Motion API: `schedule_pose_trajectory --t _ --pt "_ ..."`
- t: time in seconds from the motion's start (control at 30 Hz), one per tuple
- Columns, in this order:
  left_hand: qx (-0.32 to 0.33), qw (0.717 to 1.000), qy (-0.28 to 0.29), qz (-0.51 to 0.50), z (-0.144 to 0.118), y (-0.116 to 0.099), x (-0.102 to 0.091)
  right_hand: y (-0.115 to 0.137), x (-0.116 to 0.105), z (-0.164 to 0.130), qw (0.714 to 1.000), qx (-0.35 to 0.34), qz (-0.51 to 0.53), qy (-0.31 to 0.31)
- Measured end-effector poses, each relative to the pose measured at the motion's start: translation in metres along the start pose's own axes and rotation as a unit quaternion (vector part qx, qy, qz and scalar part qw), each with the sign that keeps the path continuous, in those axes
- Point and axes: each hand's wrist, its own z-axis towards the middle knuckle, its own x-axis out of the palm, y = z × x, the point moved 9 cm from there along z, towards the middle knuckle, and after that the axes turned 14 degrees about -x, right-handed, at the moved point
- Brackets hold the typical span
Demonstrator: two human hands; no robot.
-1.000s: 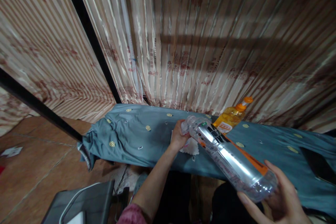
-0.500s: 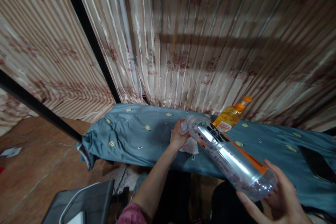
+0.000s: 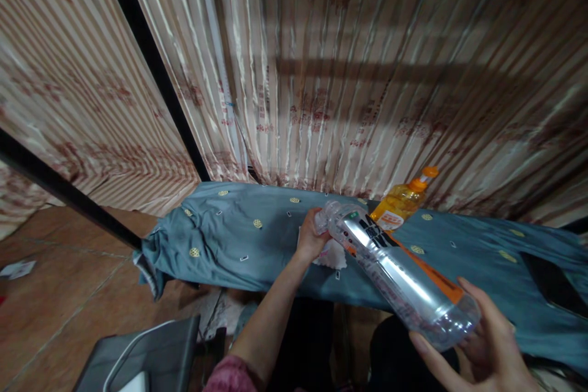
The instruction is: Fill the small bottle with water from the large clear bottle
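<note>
A clear plastic bottle (image 3: 395, 269) with a silver and orange label is held slantwise over the near edge of the cloth-covered table. Its neck points to the upper left, where my left hand (image 3: 312, 237) is closed round the neck end. At the lower right my right hand (image 3: 487, 343) grips the base, thumb on one side and fingers on the other. Just beneath the bottle's neck, a pale scalloped piece (image 3: 331, 255) lies on the cloth, partly hidden. Behind the bottle stands a yellow pump bottle (image 3: 399, 203) with an orange top.
The table is covered with a blue-green cloth (image 3: 271, 245). A dark phone (image 3: 554, 282) lies at its right. Black poles (image 3: 151, 61) and striped curtains (image 3: 312, 104) enclose the space. At lower left is a grey stool (image 3: 160, 349) with a white cable and white device.
The view has shifted very slightly. Both hands keep their hold on the plastic bottle, and little else differs.
</note>
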Motion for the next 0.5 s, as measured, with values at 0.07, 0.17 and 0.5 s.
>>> schedule_pose_trajectory --t 0.07,0.17,0.5 --pt "0.0 1.0 0.0 0.003 0.0 0.0008 -0.0001 0.0008 0.0 -0.0002 1.0 -0.004 -0.001 -0.001" --pt "0.002 1.0 0.002 0.004 -0.0001 0.0007 0.0001 0.0033 -0.0003 0.0002 1.0 -0.01 0.005 -0.008" --pt "-0.006 1.0 0.005 -0.01 0.0014 0.0029 0.0011 0.0069 -0.0004 0.0036 0.999 -0.031 0.007 -0.004"
